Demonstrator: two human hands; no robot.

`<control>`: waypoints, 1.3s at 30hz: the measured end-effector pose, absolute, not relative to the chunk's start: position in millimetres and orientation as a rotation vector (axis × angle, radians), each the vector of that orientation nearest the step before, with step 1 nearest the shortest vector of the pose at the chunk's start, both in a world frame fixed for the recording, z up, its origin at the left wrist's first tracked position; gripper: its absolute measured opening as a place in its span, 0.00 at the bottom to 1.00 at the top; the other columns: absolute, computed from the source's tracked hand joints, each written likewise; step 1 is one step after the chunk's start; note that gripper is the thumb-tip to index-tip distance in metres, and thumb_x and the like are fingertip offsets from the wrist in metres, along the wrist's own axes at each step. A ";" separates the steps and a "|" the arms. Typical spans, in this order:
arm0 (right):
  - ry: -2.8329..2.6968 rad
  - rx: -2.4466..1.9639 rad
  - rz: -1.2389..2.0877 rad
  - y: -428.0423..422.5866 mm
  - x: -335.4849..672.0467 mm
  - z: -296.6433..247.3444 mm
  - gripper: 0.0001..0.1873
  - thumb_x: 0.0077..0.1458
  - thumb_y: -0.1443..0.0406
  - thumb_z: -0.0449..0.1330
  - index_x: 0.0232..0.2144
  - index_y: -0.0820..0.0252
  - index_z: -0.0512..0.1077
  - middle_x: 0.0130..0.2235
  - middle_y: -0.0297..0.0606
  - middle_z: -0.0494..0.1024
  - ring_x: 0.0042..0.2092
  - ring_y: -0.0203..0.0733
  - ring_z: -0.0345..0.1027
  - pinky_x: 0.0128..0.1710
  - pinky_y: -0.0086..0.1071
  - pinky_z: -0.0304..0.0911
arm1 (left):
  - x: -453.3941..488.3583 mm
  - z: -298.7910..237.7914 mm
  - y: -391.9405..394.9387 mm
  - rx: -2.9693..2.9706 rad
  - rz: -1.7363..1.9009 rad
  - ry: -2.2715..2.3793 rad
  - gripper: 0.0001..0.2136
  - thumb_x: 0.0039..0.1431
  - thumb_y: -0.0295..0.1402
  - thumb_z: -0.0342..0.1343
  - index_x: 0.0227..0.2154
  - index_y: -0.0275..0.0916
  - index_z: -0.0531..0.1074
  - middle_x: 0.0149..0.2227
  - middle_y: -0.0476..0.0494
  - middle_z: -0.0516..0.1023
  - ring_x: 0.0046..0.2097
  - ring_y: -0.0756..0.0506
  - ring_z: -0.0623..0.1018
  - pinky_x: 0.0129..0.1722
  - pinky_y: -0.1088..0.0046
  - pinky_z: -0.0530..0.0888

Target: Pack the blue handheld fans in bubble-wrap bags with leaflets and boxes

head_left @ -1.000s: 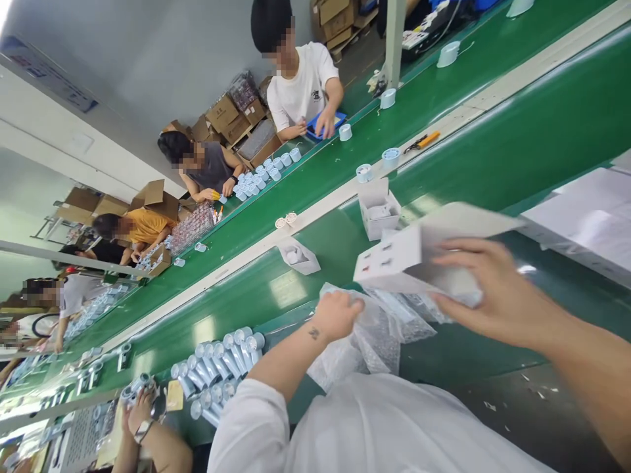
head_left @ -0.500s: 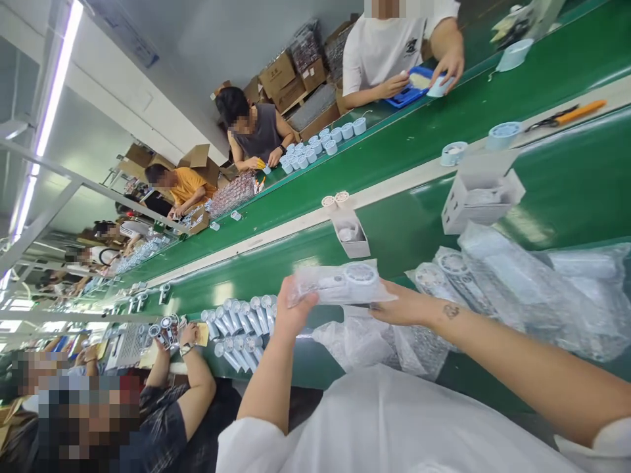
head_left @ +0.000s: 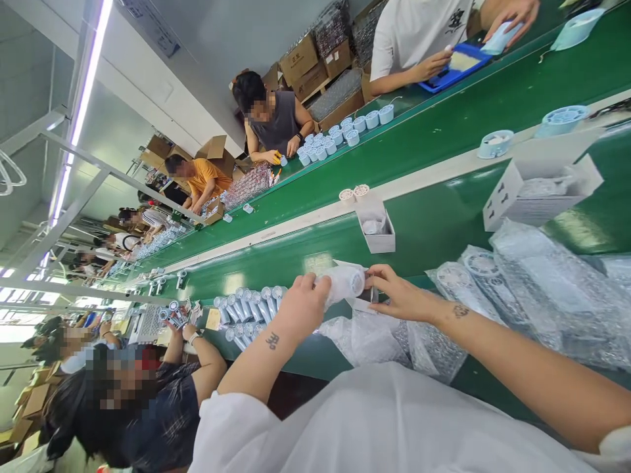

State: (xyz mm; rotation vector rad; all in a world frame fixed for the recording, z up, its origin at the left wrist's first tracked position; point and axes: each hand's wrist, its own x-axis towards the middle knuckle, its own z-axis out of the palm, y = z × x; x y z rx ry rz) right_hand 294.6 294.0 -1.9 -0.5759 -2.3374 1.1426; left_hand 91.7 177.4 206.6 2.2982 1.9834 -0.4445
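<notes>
My left hand is closed around a light-blue handheld fan in a clear plastic bag, its round head pointing right. A small white box stands open right beside the fan head. My right hand grips the box's right edge, thumb and fingers on its wall. The fan head is at the box's opening; whether any of it is inside I cannot tell. Below both hands lies a heap of clear plastic bags.
Bagged fans lie to the right on the green belt. Two open white boxes, one small and one larger, stand beyond my hands. Rows of blue fans lie left, near a co-worker. Other people sit across the line.
The bagged fan has turned from lying sideways between both hands to pointing at a box. My right hand has let go of the bag and now holds the white box.
</notes>
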 end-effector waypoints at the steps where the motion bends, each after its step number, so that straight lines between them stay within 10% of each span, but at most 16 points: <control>1: -2.323 -0.572 1.138 295.1 294.8 -1.5 0.16 0.57 0.58 0.60 0.47 0.53 0.69 0.53 0.47 0.62 0.51 0.54 0.71 0.50 0.49 0.71 | 91.0 205.2 177.1 2.383 -0.479 1.897 0.21 0.58 0.19 0.50 0.53 0.41 0.67 0.52 0.34 0.73 0.49 0.39 0.75 0.47 0.61 0.77; 15: -2.214 -0.561 1.094 287.7 260.0 -10.0 0.28 0.50 0.54 0.68 0.49 0.55 0.64 0.54 0.50 0.65 0.50 0.57 0.70 0.46 0.53 0.72 | 132.8 216.2 250.9 1.984 -0.850 1.960 0.13 0.58 0.29 0.56 0.46 0.36 0.72 0.39 0.35 0.80 0.43 0.38 0.81 0.40 0.67 0.77; 23: -1.997 -0.646 1.327 299.8 268.4 -32.1 0.32 0.50 0.55 0.64 0.55 0.56 0.60 0.51 0.47 0.71 0.51 0.56 0.72 0.54 0.51 0.70 | 114.4 191.4 240.5 2.481 -0.665 1.654 0.17 0.62 0.22 0.50 0.53 0.39 0.67 0.55 0.33 0.71 0.54 0.39 0.75 0.48 0.64 0.77; 30: -1.931 -0.732 1.461 268.3 243.4 -42.0 0.60 0.48 0.58 0.67 0.69 0.53 0.30 0.64 0.59 0.61 0.61 0.61 0.66 0.57 0.58 0.66 | 94.8 173.4 255.1 2.037 -0.500 1.768 0.16 0.58 0.30 0.61 0.50 0.41 0.73 0.46 0.41 0.79 0.47 0.42 0.79 0.48 0.69 0.75; 39: -2.058 -0.635 1.501 270.1 238.8 -32.8 0.46 0.51 0.56 0.65 0.68 0.50 0.52 0.63 0.51 0.67 0.60 0.61 0.67 0.53 0.51 0.71 | 76.6 143.8 202.8 2.371 -0.632 1.700 0.25 0.62 0.47 0.60 0.58 0.42 0.69 0.60 0.35 0.72 0.59 0.35 0.71 0.60 0.50 0.68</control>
